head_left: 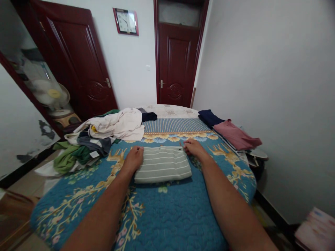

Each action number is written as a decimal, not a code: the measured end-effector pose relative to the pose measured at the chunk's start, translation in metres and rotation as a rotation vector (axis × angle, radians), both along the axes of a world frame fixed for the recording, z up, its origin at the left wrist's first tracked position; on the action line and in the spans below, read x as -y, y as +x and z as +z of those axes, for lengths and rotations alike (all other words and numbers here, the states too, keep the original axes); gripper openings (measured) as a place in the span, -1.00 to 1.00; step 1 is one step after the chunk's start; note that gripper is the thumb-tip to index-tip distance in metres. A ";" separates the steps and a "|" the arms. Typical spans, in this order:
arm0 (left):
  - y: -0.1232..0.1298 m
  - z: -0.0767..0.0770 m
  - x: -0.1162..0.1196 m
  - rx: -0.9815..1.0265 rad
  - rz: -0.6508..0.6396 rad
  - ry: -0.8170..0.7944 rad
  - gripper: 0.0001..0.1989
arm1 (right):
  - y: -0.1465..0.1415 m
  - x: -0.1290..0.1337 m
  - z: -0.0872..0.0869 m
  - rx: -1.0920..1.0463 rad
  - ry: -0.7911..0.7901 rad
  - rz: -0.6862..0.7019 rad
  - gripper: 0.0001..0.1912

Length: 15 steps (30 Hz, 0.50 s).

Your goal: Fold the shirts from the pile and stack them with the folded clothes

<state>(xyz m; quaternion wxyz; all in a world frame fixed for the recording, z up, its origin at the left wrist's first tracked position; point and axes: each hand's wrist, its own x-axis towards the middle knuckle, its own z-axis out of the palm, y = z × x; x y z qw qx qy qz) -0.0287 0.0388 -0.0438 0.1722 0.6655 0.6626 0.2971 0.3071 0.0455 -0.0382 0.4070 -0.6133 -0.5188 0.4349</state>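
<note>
Striped garment (163,165), folded flat into a compact bundle, lying between the two hands. Largest first: teal quilted cover (167,212) spreads under everything, past both wrists on either side. Loose clothes heap (120,122) beyond and left of the left hand, tumbled. Beyond and right of the right hand, a neater pile: pink garment (235,134), with navy garment (210,118) farther off; laid flat there, probably to stay separate from the heap. The bundle sits on open cover, likely for flat backing within reach of both arms. Long axis runs crosswise, from left-hand side to right-hand side, stripes roughly along it; smooth folded edge faces the wearer, collar end unclear. Left hand (134,157) curled against the far left corner, touching; right hand (193,148) at the far right corner, fingers bunched narrow. Wide spacing perhaps steadies the far edge. Cannot tell whether either pinches cloth. Smallest: dark mark (179,149) just beside the right fingertips.
</note>
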 end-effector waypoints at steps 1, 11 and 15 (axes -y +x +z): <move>0.001 0.000 0.002 0.039 -0.016 0.039 -0.51 | -0.004 0.000 0.004 0.155 0.091 -0.044 -0.81; 0.025 0.003 0.038 -0.336 -0.437 0.226 -0.47 | -0.112 0.062 -0.007 0.698 0.487 0.243 -0.35; 0.034 -0.012 0.046 -0.408 -0.366 0.136 -0.37 | -0.106 0.071 -0.021 0.716 0.335 0.187 -0.22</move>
